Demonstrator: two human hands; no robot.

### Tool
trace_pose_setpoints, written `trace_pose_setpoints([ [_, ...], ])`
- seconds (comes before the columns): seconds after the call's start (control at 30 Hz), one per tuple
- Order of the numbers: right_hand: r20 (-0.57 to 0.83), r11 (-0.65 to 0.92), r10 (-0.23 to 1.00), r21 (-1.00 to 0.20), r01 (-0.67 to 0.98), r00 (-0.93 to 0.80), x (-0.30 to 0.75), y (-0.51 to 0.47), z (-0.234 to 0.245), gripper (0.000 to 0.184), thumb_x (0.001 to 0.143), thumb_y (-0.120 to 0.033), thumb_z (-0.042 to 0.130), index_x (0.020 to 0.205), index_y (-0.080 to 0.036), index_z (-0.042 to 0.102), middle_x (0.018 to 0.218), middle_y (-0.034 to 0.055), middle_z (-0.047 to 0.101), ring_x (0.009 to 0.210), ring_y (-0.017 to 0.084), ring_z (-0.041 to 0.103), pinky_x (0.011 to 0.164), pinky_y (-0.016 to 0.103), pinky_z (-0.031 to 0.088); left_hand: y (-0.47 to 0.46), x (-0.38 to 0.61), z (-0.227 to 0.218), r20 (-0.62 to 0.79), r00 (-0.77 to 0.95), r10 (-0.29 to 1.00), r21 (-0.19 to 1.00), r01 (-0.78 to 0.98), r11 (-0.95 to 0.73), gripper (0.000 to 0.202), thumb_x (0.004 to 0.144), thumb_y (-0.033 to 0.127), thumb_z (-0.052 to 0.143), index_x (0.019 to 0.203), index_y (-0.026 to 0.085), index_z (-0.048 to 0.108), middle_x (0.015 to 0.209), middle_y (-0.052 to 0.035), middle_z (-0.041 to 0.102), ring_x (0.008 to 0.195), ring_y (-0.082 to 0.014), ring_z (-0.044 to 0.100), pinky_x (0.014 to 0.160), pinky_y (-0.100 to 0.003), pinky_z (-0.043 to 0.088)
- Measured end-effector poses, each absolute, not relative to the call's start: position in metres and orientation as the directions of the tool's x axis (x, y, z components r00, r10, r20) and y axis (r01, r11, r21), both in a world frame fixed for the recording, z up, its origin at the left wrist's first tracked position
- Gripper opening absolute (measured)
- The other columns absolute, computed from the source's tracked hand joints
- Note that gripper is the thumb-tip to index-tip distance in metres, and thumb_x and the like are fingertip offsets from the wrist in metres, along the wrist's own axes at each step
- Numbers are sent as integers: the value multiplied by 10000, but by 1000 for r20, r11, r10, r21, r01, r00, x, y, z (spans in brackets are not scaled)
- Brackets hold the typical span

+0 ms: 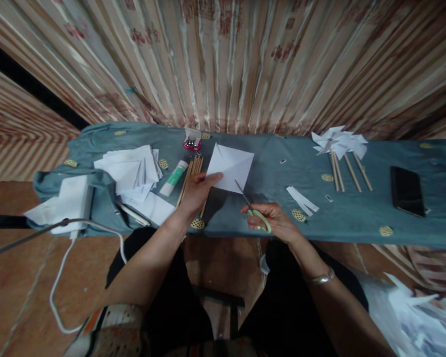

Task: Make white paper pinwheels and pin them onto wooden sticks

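Note:
My left hand [199, 190] pinches the left side of a white square of paper [233, 166], thumb on top. Crease lines run across the sheet, and a slit shows near its upper left corner. In my right hand [269, 218] is a pair of scissors [258, 215] with pale green handles. Their blades point up and left at the paper's lower right corner; I cannot tell whether they have cut into it. Under and beside my left hand lie several thin wooden sticks [194, 168], partly covered by the hand. A green and white glue stick [174, 178] lies left of them.
Stacked white papers [128, 166] and a pen [134, 213] lie on the left, near a white power strip [74, 198] with a cable. A red box of pins [192, 143] stands behind. Rightward are paper strips [302, 200], paper pinwheels [338, 141] on sticks and a black phone [408, 191].

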State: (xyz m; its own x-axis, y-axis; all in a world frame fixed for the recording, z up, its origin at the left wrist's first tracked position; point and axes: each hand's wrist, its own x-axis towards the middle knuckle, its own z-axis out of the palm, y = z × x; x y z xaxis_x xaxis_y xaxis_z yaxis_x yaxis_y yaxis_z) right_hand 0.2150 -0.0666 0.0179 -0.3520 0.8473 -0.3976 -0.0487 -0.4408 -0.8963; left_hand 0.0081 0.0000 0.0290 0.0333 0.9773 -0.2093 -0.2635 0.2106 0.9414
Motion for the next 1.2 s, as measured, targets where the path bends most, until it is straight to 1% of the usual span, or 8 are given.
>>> trace_pose_setpoints([
  [0.17, -440, -488, 829, -870, -63, -346, 214, -67, 17, 429, 546, -417, 884, 872, -175, 744, 583, -53, 587, 509, 61, 554, 510, 190, 471, -1, 11, 28, -206, 48, 977, 938, -277, 211, 324, 591, 385, 838, 755, 118, 754, 713, -56, 735, 702, -187, 674, 719, -304, 521],
  [0.3, -426, -470, 839, -881, -56, -338, 215, -66, 16, 448, 553, -421, 882, 892, -165, 740, 569, -58, 571, 512, 60, 553, 494, 176, 448, -2, 13, 25, -209, 75, 975, 931, -289, 222, 320, 584, 388, 847, 737, 124, 750, 688, -42, 725, 694, -177, 665, 711, -290, 508],
  [0.47, -401, -447, 851, -892, -66, -339, 214, -66, 16, 428, 565, -410, 879, 873, -151, 734, 563, -53, 575, 497, 65, 539, 490, 197, 448, -2, 12, 24, -212, 72, 975, 930, -290, 224, 311, 584, 383, 846, 736, 129, 749, 709, -43, 729, 704, -181, 663, 713, -293, 501],
  [0.57, -404, -448, 854, -892, -67, -329, 214, -65, 16, 433, 548, -423, 883, 860, -161, 734, 563, -53, 577, 494, 65, 539, 480, 193, 439, -1, 12, 25, -209, 71, 975, 928, -298, 221, 318, 582, 385, 845, 739, 125, 751, 691, -42, 723, 690, -176, 657, 712, -292, 499],
  [0.7, -413, -452, 848, -891, -44, -333, 213, -65, 16, 432, 567, -449, 867, 877, -177, 738, 589, -48, 591, 521, 74, 559, 498, 196, 453, -1, 13, 23, -211, 69, 975, 932, -286, 222, 322, 573, 386, 846, 734, 125, 747, 690, -41, 718, 696, -180, 656, 714, -298, 500],
  [0.87, -418, -456, 849, -889, -46, -323, 213, -65, 16, 437, 549, -425, 882, 879, -174, 742, 595, -41, 608, 526, 76, 562, 503, 196, 456, -3, 13, 22, -222, 89, 971, 933, -271, 238, 307, 603, 375, 827, 764, 125, 749, 697, -43, 716, 723, -194, 668, 719, -307, 510],
  [1.0, -427, -467, 847, -883, -56, -318, 212, -65, 17, 432, 522, -407, 896, 851, -175, 741, 577, -44, 608, 506, 75, 562, 482, 195, 457, -3, 13, 23, -220, 76, 973, 934, -270, 232, 311, 588, 373, 835, 755, 125, 751, 722, -51, 730, 715, -196, 672, 716, -309, 518],
  [1.2, -404, -451, 849, -890, -69, -340, 213, -65, 17, 414, 562, -392, 881, 872, -162, 732, 557, -54, 595, 475, 62, 545, 458, 188, 459, -3, 13, 24, -228, 77, 970, 935, -262, 241, 311, 590, 370, 833, 754, 120, 748, 732, -59, 733, 716, -197, 670, 715, -313, 519],
])
